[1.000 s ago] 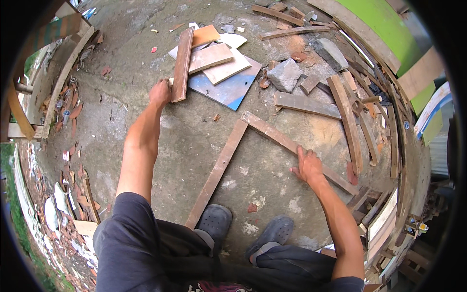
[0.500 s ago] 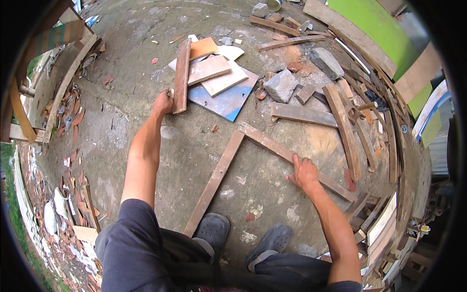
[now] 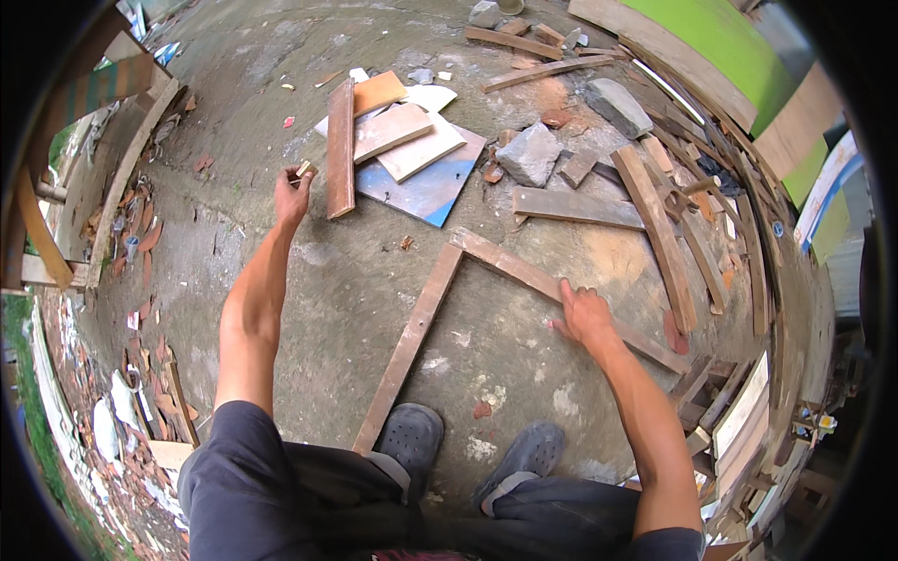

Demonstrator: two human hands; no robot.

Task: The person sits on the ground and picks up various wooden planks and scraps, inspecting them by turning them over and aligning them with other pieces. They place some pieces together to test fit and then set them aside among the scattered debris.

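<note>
Grey stones (image 3: 529, 154) lie near a blue panel (image 3: 426, 187) stacked with pale boards (image 3: 418, 150) on bare concrete (image 3: 253, 84).

Left hand (image 3: 292, 194) reaches far forward with fingers pinched together, right hand (image 3: 586, 316) pressed flat, fingers spread

My left hand (image 3: 292, 194) reaches out ahead, fingers closed on a small wood block (image 3: 305, 169), just left of a narrow plank (image 3: 340, 150) lying on the floor. Right of that plank, flat boards (image 3: 407, 140) overlap on a sheet (image 3: 426, 187). Nearer me, two joined slats (image 3: 449, 280) form a corner; my right hand (image 3: 585, 316) rests on the right one. My shoes (image 3: 412, 439) sit behind them.
</note>
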